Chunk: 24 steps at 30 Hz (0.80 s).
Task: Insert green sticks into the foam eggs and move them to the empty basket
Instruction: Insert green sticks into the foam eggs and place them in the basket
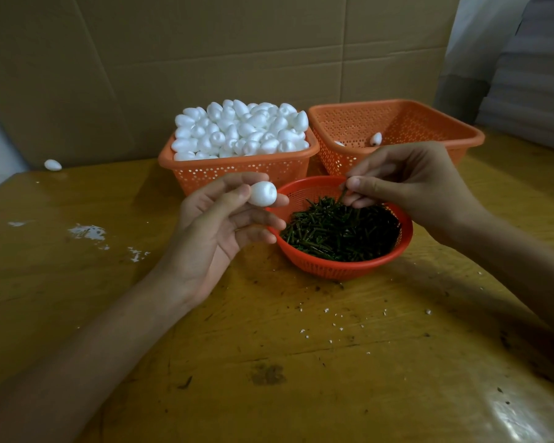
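My left hand (pixel 224 219) pinches a white foam egg (pixel 263 194) between thumb and fingertips, just left of a round red basket (pixel 343 268) filled with green sticks (pixel 339 231). Over that basket's far rim, my right hand (pixel 406 183) pinches one green stick (pixel 343 195). Behind stands an orange basket (pixel 237 171) heaped with foam eggs (pixel 240 129). To its right is a second orange basket (pixel 429 123), holding two eggs (pixel 376 139) at its bottom.
A stray foam egg (pixel 52 165) lies at the table's far left edge. White foam crumbs (pixel 90 233) and dark specks are scattered on the wooden table (pixel 269 362). A cardboard sheet (pixel 205 59) stands behind the baskets.
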Tool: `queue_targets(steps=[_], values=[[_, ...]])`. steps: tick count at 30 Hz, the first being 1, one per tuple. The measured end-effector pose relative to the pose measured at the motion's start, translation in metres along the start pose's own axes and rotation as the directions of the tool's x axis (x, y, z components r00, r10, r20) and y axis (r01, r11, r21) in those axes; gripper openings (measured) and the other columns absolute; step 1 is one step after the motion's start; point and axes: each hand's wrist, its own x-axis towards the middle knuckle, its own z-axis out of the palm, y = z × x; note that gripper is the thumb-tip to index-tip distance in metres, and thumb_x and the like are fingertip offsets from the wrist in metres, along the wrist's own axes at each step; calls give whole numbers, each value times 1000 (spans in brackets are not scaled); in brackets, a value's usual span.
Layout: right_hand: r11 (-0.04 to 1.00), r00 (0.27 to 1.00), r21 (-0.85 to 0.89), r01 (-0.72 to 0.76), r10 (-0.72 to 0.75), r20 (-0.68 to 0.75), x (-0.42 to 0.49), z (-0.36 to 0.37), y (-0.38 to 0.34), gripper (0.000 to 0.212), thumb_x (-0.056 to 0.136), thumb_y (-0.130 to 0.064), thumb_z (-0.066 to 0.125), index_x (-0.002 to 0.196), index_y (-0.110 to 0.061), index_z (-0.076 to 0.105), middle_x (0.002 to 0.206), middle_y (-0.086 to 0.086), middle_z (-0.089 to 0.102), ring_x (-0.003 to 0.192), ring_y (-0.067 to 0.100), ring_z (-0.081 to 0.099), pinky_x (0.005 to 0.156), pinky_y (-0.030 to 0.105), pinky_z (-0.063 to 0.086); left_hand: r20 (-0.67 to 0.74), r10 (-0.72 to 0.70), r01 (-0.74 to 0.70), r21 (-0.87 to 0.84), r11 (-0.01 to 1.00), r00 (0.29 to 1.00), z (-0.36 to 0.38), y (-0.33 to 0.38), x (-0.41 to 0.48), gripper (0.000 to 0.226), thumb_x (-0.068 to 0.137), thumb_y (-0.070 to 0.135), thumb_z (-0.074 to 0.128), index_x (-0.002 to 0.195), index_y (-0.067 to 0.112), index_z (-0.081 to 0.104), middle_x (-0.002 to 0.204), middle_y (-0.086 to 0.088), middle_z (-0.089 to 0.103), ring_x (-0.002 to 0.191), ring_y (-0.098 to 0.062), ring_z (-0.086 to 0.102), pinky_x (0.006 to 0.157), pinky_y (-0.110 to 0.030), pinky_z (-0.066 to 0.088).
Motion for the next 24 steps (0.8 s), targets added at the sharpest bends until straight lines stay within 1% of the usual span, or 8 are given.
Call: queue_targets(steps=[4,7,10,14,18,21,24], values=[[996,999,-85,28,-24,42,1,1,0,16,83,-13,76,93,-1,73,85,16,78,80,28,78,74,25,63,15,11,-11,2,1000,1000,0,0,-1,25,98,6,58,108,18,77,118,-23,76,88,-27,76,70,-27,61],[989,996,-136,61,-52,74,0,3,-1,19,85,-15,75,92,2,72,84,15,77,79,29,77,74,27,63,22,20,-21,10,1000,1000,0,0,-1,26,93,0,61,106,15,77,121,-24,75,93,-29,77,76,-28,61],[986,991,-129,106,-94,96,-1,6,-3,16,86,-13,75,93,1,72,85,14,77,77,27,77,73,26,63,29,33,-34,20,999,999,0,0,-2,28,89,-6,62,104,12,77,122,-24,74,98,-33,77,82,-29,61],[981,983,-88,171,-163,87,-4,10,-7,11,87,-8,76,96,-2,73,87,10,78,79,25,77,75,27,62,33,47,-48,45,998,998,1,1,-3,33,86,-11,60,97,13,79,121,-20,75,104,-38,77,84,-30,61],[959,967,-131,252,-244,73,-9,15,-12,13,87,-8,78,98,-2,74,88,9,78,78,24,77,76,30,62,18,43,-44,61,997,999,3,1,-4,32,86,-11,61,96,13,80,114,-16,77,102,-40,77,84,-30,61],[917,947,-237,320,-308,85,-15,20,-15,12,86,-12,81,94,-4,77,89,4,78,79,17,77,76,25,61,46,59,-64,120,991,997,5,1,-5,29,83,-8,70,98,15,81,111,-16,77,101,-40,77,84,-32,61],[901,946,-290,323,-312,84,-19,25,-15,12,85,-16,82,93,-9,78,90,1,79,80,12,76,76,23,60,80,69,-79,130,988,994,7,2,-6,24,81,3,73,100,14,81,113,-18,77,102,-41,77,84,-32,61]])
